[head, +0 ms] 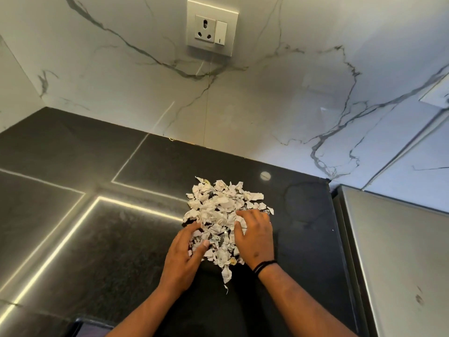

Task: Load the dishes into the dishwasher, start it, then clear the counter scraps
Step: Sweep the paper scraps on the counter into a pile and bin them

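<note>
Both hands are lying spread on a heap of paper scraps (220, 215), and neither grip is pinching anything: the left hand (185, 254) is resting on the near left edge with its thumb reaching into the heap, while the right hand (255, 235) is pressing flat on the near right side, fingers pointing inward. A dark band (264, 265) is sitting on the right wrist. The scraps are lying in one loose pile on the black worktop (97, 239), near its back right corner, with a few bits trailing toward the person. They are looking light, soft and crumpled, likely to scatter or slip between fingers, so cupping from both sides and scooping under the edges is probably working better than pinching. Behind, a socket (211, 32) is sitting on the marble wall (291, 98).
</note>
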`<state>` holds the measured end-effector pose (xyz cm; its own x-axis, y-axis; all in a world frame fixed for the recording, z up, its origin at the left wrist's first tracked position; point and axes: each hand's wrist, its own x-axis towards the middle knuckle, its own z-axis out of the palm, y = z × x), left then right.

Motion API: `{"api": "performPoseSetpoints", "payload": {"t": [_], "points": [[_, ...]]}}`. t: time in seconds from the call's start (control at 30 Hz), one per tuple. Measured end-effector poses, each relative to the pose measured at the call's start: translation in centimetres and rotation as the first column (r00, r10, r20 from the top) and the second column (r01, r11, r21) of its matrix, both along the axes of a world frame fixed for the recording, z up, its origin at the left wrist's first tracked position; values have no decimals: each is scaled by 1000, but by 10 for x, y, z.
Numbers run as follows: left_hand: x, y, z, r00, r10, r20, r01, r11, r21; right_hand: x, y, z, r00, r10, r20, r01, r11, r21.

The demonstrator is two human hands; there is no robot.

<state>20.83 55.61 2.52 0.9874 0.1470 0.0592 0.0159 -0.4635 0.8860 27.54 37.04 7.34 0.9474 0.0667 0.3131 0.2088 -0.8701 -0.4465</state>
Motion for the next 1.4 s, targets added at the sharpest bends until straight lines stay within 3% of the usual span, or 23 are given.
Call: {"api": "performPoseSetpoints", "payload": {"t": [0.23, 0.37, 0.53, 0.63, 0.7, 0.8, 0.87, 0.97, 1.07, 1.13, 1.2, 1.3, 1.4], "points": [[7, 8, 21, 982, 147, -114, -183, 879, -439, 40, 44, 13, 941, 24, -339, -123, 954, -274], [17, 12, 35, 940, 274, -204, -341, 740, -580, 42, 47, 13, 935, -25, -355, -70, 965, -253], [27, 11, 50, 854, 370, -366, -509, 453, -732, 24, 49, 28, 991, -50, -122, 49, 999, -13], [34, 0, 60, 840, 220, -496, -539, 247, -805, 2, 63, 35, 993, 61, -98, -54, 996, 76], [39, 1, 63, 827, 86, -555, -560, 56, -826, -8, 74, 40, 976, 177, -125, -157, 975, 155], [41, 12, 63, 833, 26, -553, -541, -171, -823, -1, 82, 43, 982, 173, -81, -137, 932, 335], [40, 23, 59, 837, 58, -544, -523, -210, -826, 15, 83, 38, 986, 143, -90, -111, 950, 293], [36, 38, 51, 828, 112, -549, -516, -233, -825, 39, 90, 28, 953, 202, -226, -202, 979, 27], [35, 46, 46, 817, 143, -558, -516, -248, -820, 46, 103, 22, 901, 260, -346, -363, 890, -278], [33, 46, 45, 814, 140, -564, -523, -245, -816, 46, 108, 18, 888, 288, -359, -419, 828, -373], [31, 45, 46, 810, 129, -572, -536, -232, -812, 46, 105, 17, 898, 287, -334, -408, 828, -385], [31, 41, 44, 805, 113, -583, -560, -180, -809, 46, 98, 21, 949, 215, -228, -280, 909, -309], [34, 34, 42, 798, 98, -594, -576, -162, -801, 36, 95, 33, 973, 204, -108, -213, 974, -76]]}}
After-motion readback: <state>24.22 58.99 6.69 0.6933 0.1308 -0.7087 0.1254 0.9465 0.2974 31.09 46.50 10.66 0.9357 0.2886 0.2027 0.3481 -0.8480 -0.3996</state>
